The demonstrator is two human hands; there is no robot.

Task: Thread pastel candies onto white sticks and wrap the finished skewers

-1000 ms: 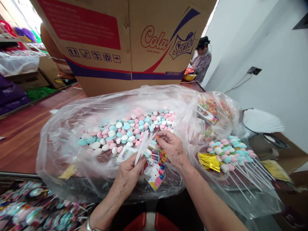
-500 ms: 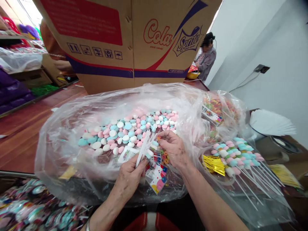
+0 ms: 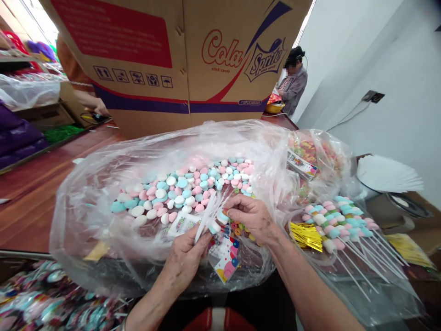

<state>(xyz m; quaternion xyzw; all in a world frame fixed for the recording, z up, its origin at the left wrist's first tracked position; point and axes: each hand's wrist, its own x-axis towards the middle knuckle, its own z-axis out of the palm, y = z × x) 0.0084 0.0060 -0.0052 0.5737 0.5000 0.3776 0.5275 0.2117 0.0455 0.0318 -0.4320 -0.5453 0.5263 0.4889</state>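
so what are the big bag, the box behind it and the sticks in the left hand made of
Big bag: thin clear plastic film, glossy and wrinkled.
Box: brown corrugated cardboard, matte, printed.
Sticks in the left hand: white, smooth, probably plastic or rolled paper; can't tell which.

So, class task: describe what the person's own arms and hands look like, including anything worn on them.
Both forearms are bare, with no sleeves or gloves in view. The left hand and right hand show wrinkled, veined backs and no rings. A thin metal bracelet sits at the left wrist, at the picture's bottom edge.
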